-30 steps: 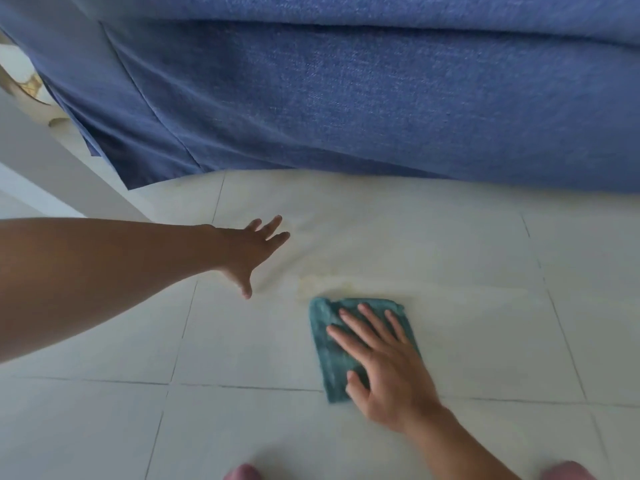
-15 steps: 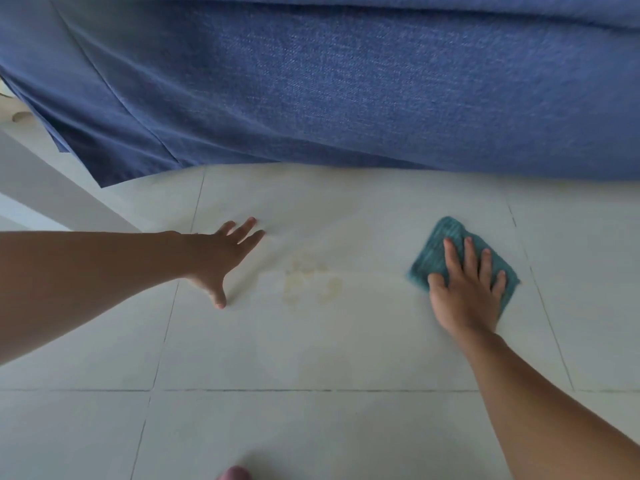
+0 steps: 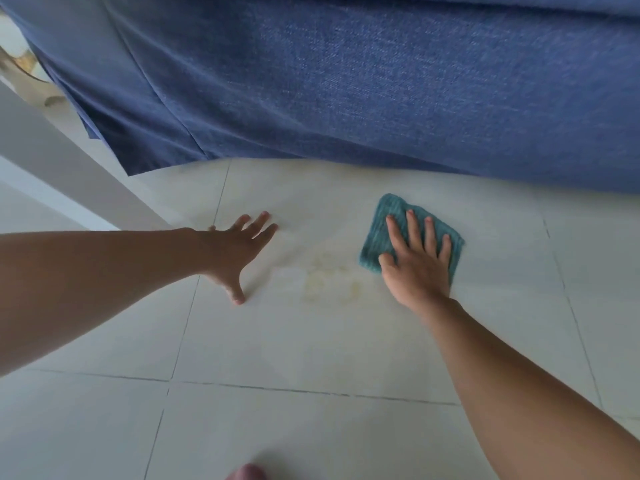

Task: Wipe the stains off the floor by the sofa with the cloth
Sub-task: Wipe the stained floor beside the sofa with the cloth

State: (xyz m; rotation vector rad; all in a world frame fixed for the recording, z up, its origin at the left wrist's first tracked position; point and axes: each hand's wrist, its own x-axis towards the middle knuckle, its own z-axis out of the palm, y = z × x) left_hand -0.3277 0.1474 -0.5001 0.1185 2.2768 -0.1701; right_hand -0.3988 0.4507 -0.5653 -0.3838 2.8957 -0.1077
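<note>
A folded teal cloth (image 3: pixel 381 233) lies flat on the pale tiled floor (image 3: pixel 311 341), just in front of the blue sofa (image 3: pixel 346 81). My right hand (image 3: pixel 417 261) presses on the cloth with fingers spread, covering its near right part. Faint yellowish stains (image 3: pixel 329 282) mark the tile just left of the cloth, between my two hands. My left hand (image 3: pixel 239 251) rests flat on the floor left of the stains, fingers apart, holding nothing.
The sofa's fabric skirt hangs down to the floor across the whole back. A white wall or furniture edge (image 3: pixel 69 168) runs diagonally at the left. A toe (image 3: pixel 247 472) shows at the bottom edge.
My right hand slid the cloth from the near middle out to the right, then a little back left towards the stains. The stains, covered a second ago, now show. My left hand barely moved.
</note>
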